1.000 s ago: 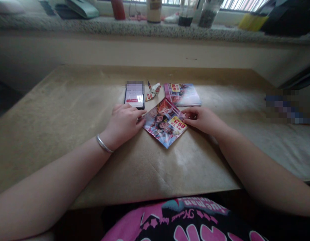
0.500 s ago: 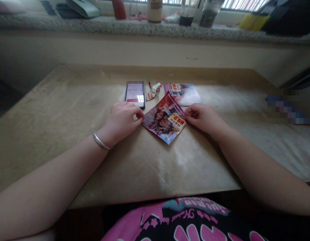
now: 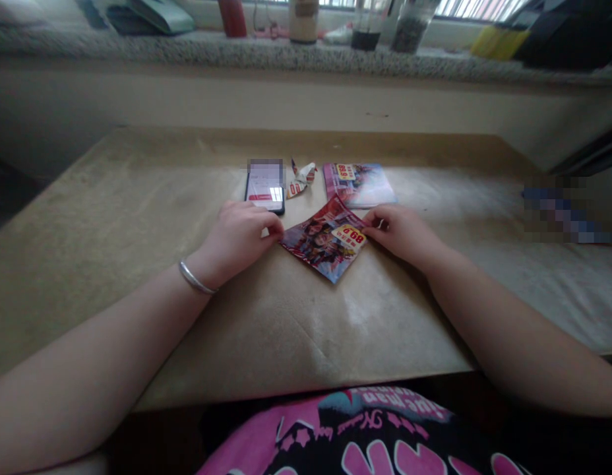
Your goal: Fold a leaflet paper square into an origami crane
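Note:
A square sheet of printed paper (image 3: 318, 241) lies turned like a diamond in the middle of the table, its far corner raised and bending. It carries photos of people and a yellow price label. My left hand (image 3: 249, 231) pinches its left corner between thumb and forefinger; a silver bangle is on that wrist. At the right corner, my right hand (image 3: 397, 231) grips the paper the same way. Just beyond my left hand lies a phone (image 3: 265, 188) with a lit screen. Beside the phone sits a folded paper crane (image 3: 301, 180).
Behind the paper is a stack of similar printed sheets (image 3: 368, 185). Far right on the table (image 3: 197, 158) lies a partly blurred blue item (image 3: 568, 218). A granite sill (image 3: 266, 56) at the back holds jars, a red container (image 3: 231, 18) and a yellow object (image 3: 498, 43).
The paper's far half has tipped and come down toward me, so the sheet looks shorter. Both hands keep their corners, almost in place. The view shifted slightly.

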{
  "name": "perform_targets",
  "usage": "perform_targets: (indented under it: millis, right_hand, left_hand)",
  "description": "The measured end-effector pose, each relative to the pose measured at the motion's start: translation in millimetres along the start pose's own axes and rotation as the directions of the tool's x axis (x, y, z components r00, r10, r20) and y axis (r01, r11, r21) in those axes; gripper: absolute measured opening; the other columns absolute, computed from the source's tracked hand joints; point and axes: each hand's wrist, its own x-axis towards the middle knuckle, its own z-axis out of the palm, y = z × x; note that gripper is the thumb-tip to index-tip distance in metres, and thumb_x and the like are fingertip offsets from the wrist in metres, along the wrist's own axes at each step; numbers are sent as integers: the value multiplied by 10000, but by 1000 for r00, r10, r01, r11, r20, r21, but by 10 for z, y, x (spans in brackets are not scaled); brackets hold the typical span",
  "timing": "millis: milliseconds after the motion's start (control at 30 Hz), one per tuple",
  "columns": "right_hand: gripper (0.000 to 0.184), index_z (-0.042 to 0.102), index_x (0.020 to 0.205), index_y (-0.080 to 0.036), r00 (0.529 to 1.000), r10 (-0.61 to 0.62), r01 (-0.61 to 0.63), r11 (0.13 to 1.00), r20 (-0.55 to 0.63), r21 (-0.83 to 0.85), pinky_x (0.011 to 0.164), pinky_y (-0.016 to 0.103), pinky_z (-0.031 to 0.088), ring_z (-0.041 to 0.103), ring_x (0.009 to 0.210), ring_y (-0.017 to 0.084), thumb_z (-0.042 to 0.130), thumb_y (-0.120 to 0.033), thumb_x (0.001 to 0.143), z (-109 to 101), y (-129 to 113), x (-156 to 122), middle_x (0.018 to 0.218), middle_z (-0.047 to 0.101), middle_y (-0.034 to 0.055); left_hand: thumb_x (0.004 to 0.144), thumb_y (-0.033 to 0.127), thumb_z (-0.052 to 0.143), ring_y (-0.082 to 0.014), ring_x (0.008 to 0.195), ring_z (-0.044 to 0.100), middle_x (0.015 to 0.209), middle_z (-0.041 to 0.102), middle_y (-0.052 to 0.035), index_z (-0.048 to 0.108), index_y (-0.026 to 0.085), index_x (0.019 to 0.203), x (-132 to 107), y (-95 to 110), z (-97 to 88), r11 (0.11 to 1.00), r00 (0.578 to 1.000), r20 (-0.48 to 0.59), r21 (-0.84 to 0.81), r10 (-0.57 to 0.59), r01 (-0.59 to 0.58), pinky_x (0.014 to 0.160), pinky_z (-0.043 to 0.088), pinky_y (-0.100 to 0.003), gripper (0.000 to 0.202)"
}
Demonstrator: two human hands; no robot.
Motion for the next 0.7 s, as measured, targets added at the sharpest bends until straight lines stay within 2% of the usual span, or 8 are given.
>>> perform_targets:
  millis: [100, 233, 467, 700]
  right_hand:
    - [94, 672, 734, -188, 983, -180, 179, 982, -20, -56, 618, 266, 421, 535, 655, 141, 588, -165, 768, -7, 8, -5, 785, 641, 46]
    - [146, 701, 765, -190, 959, -283, 283, 955, 6, -86, 624, 268, 447, 573, 676, 150, 565, -140, 782, -33, 38, -21, 815, 652, 61]
    - [201, 734, 825, -189, 914, -391, 399, 915, 106, -63, 717, 297, 505, 635, 766, 180, 537, -147, 831, -93, 137, -16, 820, 697, 69]
    - [222, 742, 825, -177, 907, -401, 414, 906, 132, -88, 708, 297, 505, 635, 746, 178, 521, -148, 825, -100, 109, -10, 827, 699, 84]
  left_hand:
    - [857, 277, 551, -172, 849, 595, 882, 708, -23, 727, 231, 811, -6, -25, 8, 997, 997, -28, 43, 65, -64, 771, 382, -283, 188]
    - [897, 249, 497, -175, 858, 592, 899, 697, -28, 733, 235, 848, -5, -70, 20, 982, 984, -23, 80, 175, -172, 760, 387, -282, 241]
    - [932, 263, 465, -175, 862, 588, 925, 700, -41, 744, 243, 910, -3, -152, -3, 959, 962, 35, 83, 270, -272, 788, 411, -291, 280]
    - [902, 228, 481, -181, 863, 604, 931, 707, -45, 745, 235, 921, 6, -128, -15, 967, 968, 75, 65, 241, -246, 795, 421, -300, 265]
